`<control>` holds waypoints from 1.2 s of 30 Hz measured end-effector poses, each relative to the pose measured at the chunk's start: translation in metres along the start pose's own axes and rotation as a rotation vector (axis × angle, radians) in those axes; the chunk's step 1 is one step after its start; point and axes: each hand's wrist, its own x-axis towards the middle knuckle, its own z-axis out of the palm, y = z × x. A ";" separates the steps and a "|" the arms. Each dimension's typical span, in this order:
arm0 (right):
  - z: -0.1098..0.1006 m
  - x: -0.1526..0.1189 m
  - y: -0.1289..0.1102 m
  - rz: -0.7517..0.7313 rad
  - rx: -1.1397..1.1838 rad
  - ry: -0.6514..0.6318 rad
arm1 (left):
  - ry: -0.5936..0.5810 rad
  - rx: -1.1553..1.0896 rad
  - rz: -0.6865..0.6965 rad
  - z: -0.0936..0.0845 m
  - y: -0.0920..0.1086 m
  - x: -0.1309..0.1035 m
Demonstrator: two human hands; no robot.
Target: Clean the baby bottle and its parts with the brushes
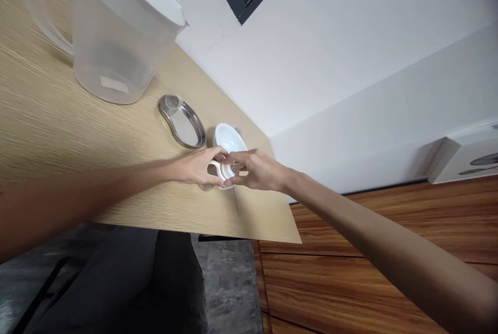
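My left hand (198,166) and my right hand (259,170) meet over the table, thumbs and fingers curved around one small object. The object is a white piece with rounded rims (225,171), and a clear ridged part (236,167) shows on its right side. From the left, my left fingertips and thumb pinch the white piece. My right fingers close around the clear end; whether the two parts are joined I cannot tell. Just behind my hands stands a white bowl (230,138). Below my left fingers a clear glass item (206,187) is partly hidden.
On the wooden table (128,142) stands a large translucent pitcher (116,49) with a white lid. A metal kidney dish (189,126) has a small clear round dish (173,101) at one end. A thin rod (235,202) lies near the table edge. A wall borders the far side.
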 end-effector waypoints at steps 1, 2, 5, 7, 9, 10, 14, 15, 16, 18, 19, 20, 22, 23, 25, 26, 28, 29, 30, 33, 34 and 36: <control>0.000 0.002 -0.003 0.069 -0.030 0.005 | 0.004 0.013 -0.004 0.000 0.000 0.000; 0.000 0.005 -0.007 0.134 -0.059 0.007 | 0.005 0.025 -0.004 0.000 -0.001 0.000; -0.004 0.018 -0.020 0.346 -0.050 -0.030 | 0.009 0.048 0.005 0.001 -0.001 0.000; -0.008 0.028 -0.028 0.533 0.067 -0.117 | 0.014 0.060 -0.001 0.001 -0.001 0.000; -0.013 0.035 -0.034 0.668 0.170 -0.196 | 0.024 0.080 -0.011 0.001 0.001 0.000; -0.015 0.037 -0.035 0.700 0.198 -0.217 | 0.025 0.088 -0.014 0.001 0.002 0.000; -0.017 0.033 -0.035 0.684 0.145 -0.203 | 0.014 0.093 -0.011 -0.001 0.005 -0.002; -0.017 0.029 -0.035 0.657 0.076 -0.182 | 0.013 0.087 -0.009 -0.001 0.006 -0.002; -0.017 0.024 -0.033 0.623 0.002 -0.157 | 0.011 0.078 -0.009 -0.002 0.006 -0.002; -0.015 0.011 -0.030 0.531 -0.097 -0.095 | 0.006 0.056 -0.015 -0.002 0.007 -0.003; -0.014 0.004 -0.027 0.470 -0.082 -0.073 | 0.002 0.047 -0.018 -0.003 0.007 -0.003; -0.011 -0.002 -0.025 0.391 -0.047 -0.051 | -0.003 0.041 -0.018 -0.002 0.007 -0.003; -0.005 -0.012 -0.018 0.230 0.005 -0.010 | -0.011 0.038 -0.013 -0.002 0.006 -0.004; -0.002 -0.015 -0.015 0.173 0.010 0.010 | -0.009 0.043 -0.010 -0.001 0.006 -0.004; 0.005 -0.016 -0.011 0.145 0.002 0.047 | 0.005 0.056 -0.007 0.000 0.005 -0.004; 0.008 -0.014 -0.011 0.166 -0.001 0.066 | 0.015 0.063 -0.005 0.001 0.004 -0.004; 0.013 -0.010 -0.012 0.235 -0.005 0.093 | 0.034 0.078 0.002 0.003 0.004 -0.004; 0.014 -0.007 -0.014 0.272 -0.007 0.104 | 0.039 0.087 0.006 0.004 0.004 -0.003; 0.015 -0.004 -0.016 0.312 -0.010 0.113 | 0.043 0.100 0.009 0.005 0.005 -0.004; 0.018 0.002 -0.022 0.401 -0.014 0.133 | 0.053 0.150 0.010 0.005 0.008 -0.004; 0.018 0.003 -0.023 0.420 -0.019 0.145 | 0.057 0.160 0.009 0.005 0.010 -0.004; 0.016 0.000 -0.022 0.436 -0.026 0.156 | 0.062 0.164 0.006 0.005 0.013 -0.005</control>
